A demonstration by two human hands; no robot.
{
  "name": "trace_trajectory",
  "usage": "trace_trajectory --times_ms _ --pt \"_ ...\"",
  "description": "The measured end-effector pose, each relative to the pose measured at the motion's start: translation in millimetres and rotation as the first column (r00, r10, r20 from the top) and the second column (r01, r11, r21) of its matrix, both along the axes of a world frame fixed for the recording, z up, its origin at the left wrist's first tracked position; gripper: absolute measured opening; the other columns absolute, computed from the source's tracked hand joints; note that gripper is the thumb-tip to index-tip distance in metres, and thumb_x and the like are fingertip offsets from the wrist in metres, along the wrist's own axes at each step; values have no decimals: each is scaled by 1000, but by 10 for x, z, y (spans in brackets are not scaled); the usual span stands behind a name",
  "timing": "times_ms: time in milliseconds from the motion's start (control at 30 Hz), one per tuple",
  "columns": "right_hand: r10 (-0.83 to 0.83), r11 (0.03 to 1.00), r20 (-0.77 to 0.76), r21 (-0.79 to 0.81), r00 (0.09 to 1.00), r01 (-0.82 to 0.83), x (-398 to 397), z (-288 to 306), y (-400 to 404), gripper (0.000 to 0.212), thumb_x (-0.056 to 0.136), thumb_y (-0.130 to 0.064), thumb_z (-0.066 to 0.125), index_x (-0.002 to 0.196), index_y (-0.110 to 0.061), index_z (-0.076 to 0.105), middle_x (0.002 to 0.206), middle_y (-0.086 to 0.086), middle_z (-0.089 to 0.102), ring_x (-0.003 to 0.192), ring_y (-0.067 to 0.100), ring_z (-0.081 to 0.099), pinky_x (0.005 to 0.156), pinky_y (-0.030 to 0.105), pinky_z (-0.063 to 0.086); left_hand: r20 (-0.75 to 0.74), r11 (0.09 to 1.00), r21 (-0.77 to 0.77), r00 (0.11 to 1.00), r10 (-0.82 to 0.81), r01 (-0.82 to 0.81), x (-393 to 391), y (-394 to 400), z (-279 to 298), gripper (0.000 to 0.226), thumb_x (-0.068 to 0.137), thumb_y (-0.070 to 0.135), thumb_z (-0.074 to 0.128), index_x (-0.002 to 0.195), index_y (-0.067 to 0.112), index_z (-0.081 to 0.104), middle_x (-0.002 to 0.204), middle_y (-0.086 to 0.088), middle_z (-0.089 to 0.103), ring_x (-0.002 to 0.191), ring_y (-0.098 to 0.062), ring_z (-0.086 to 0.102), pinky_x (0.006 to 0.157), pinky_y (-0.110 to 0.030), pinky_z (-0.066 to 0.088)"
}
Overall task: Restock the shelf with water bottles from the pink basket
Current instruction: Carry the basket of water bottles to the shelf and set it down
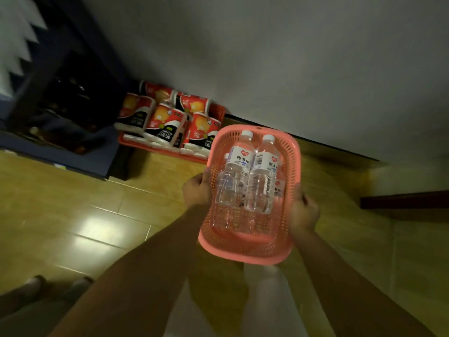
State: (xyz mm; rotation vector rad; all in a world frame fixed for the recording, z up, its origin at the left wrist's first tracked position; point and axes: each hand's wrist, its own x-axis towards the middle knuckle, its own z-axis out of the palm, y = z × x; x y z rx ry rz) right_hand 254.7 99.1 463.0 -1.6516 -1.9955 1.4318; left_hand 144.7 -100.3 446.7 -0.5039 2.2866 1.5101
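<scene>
I carry a pink basket [245,249] in front of me, above the tiled floor. My left hand [197,189] grips its left rim and my right hand [303,211] grips its right rim. Inside lie several clear water bottles with white caps and white labels; the top two [234,173] [262,176] lie side by side, caps pointing away from me, with more beneath. The dark blue shelf [60,98] stands at the left, its lower levels dim and holding dark items I cannot make out.
A red crate [170,152] full of red, white and black packs sits on the floor against the grey wall, right of the shelf. A dark door edge [403,203] shows at right. Another person's sandalled feet [58,285] stand at bottom left.
</scene>
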Motion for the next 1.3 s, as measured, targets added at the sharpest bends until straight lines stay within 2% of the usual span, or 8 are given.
trace_trajectory --times_ms 100,233,333,467,700,1033,1200,1300 --pt "46 999 -11 -2 999 -46 -35 401 -131 50 96 -58 55 64 -21 66 69 3 69 72 30 70 72 45 61 -18 999 20 999 48 -48 77 -217 404 58 102 51 49 77 4 70 78 -25 69 66 -24 56 64 -42 52" --pt "145 989 -47 -32 988 -147 -142 740 -382 52 92 -63 55 68 -18 67 71 10 71 69 34 73 67 52 63 -22 992 40 992 123 -122 126 -538 768 66 98 62 43 80 7 74 77 -19 72 71 -37 66 69 -44 58" --pt "236 971 -61 -23 970 -237 -290 899 -603 56 90 -67 53 68 -17 65 67 10 68 64 34 71 63 55 62 -15 980 60 982 190 -189 145 -809 987 60 104 56 44 84 11 78 76 -11 74 71 -29 69 66 -38 56" --pt "336 938 -81 -58 938 -341 -491 1016 -944 57 91 -64 52 74 -11 65 67 14 67 54 24 63 57 51 60 -10 954 82 957 291 -289 184 -1192 1098 56 104 56 46 82 15 78 73 -5 75 73 -29 74 69 -42 62" --pt "379 904 -151 -151 913 -401 -663 1015 -1276 45 99 -48 55 80 -10 68 65 5 66 50 15 62 53 30 55 -3 897 157 908 419 -413 192 -1506 1288 43 106 43 51 85 14 73 71 1 72 58 -10 69 50 -21 50" --pt "400 901 -123 -130 908 -414 -830 991 -1332 47 97 -51 54 81 -10 69 68 11 70 51 19 64 52 31 56 48 884 159 898 438 -440 77 -1625 1215 49 105 47 53 99 6 77 76 -3 76 66 -16 75 58 -29 58" --pt "416 894 -123 -123 901 -430 -967 1067 -1347 44 98 -48 54 83 -9 69 66 7 67 48 16 60 48 26 53 31 877 132 886 463 -462 6 -1633 1282 46 107 43 49 98 5 74 78 -2 73 55 -4 69 43 -13 48" --pt "440 885 -129 -101 888 -454 -1035 1113 -1356 42 100 -46 53 84 -10 68 64 4 65 43 9 57 42 20 48 35 868 149 879 475 -474 -42 -1640 1308 47 107 42 49 101 3 74 78 -4 73 59 -7 70 43 -11 48"
